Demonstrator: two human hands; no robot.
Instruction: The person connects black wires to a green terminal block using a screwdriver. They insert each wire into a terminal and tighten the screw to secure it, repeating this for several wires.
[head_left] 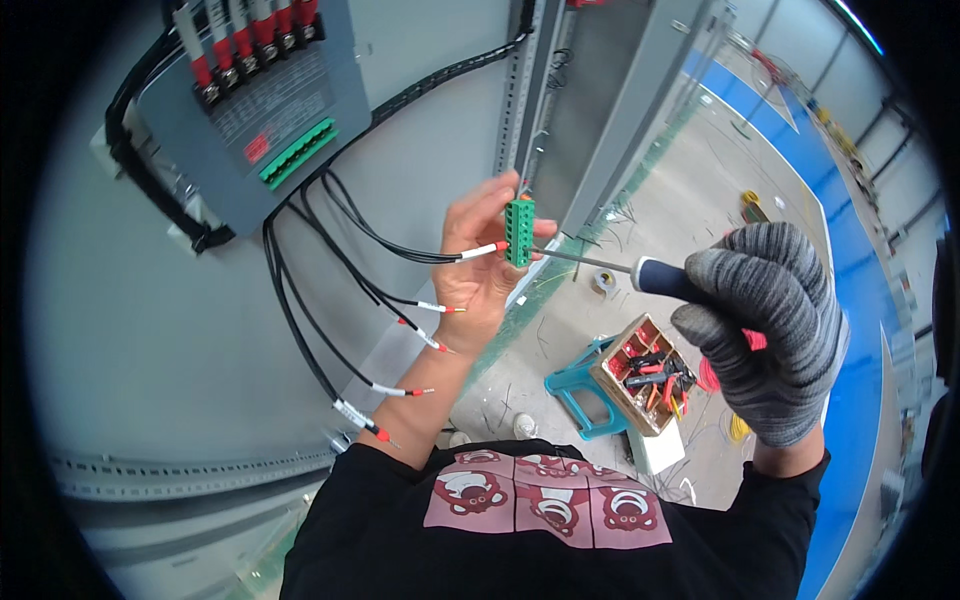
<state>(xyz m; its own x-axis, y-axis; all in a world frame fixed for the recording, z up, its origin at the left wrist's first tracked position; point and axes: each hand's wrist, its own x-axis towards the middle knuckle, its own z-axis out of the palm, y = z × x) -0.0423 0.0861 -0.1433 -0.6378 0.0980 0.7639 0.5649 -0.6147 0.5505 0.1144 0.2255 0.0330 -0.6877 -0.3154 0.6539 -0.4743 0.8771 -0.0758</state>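
Observation:
Bare and raised in the middle, my left hand (478, 240) grips a green terminal block plug (519, 228) between thumb and fingers. A black wire with a white marker sleeve and red ferrule (484, 252) meets the plug's left side. My right hand (770, 325), in a grey knit glove, is closed around the dark blue handle of a screwdriver (655, 278). The screwdriver's tip reaches the plug's right side. Several other black wires (300, 300) with marked, ferruled ends hang loose across my left forearm.
A grey device (260, 110) with a green socket (300, 153) is mounted on the cabinet panel (180, 330) at upper left. Cabinet posts (640, 110) rise beyond my left hand. Below, a wooden toolbox (622, 385) sits on a blue stool (575, 385); a tape roll (604, 282) lies on the floor.

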